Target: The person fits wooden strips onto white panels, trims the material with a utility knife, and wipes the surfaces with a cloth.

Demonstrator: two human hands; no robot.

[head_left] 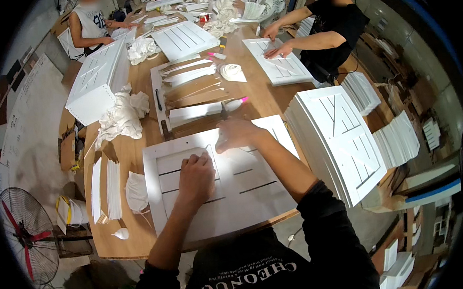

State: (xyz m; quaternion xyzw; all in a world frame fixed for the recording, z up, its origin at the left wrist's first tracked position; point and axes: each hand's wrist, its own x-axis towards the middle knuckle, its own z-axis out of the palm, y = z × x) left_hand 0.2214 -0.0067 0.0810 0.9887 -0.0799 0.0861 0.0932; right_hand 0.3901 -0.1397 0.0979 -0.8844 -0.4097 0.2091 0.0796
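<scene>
A white slatted panel with dark slots lies on the wooden table in front of me. My left hand rests on its left part, fingers curled together over a white inner strip; what they pinch, if anything, is hidden. Just beyond and to the right, my right hand is closed above the panel's far half. A narrow dark tool sticks up from its fingers, its lower part covered by the hand. Directly behind the panel lie a white bottle with a pink tip and white strips.
Stacked white panels stand close at my right. Crumpled white cloths and upright thin boards sit at my left. Across the table a person in black presses on another panel. A fan stands lower left.
</scene>
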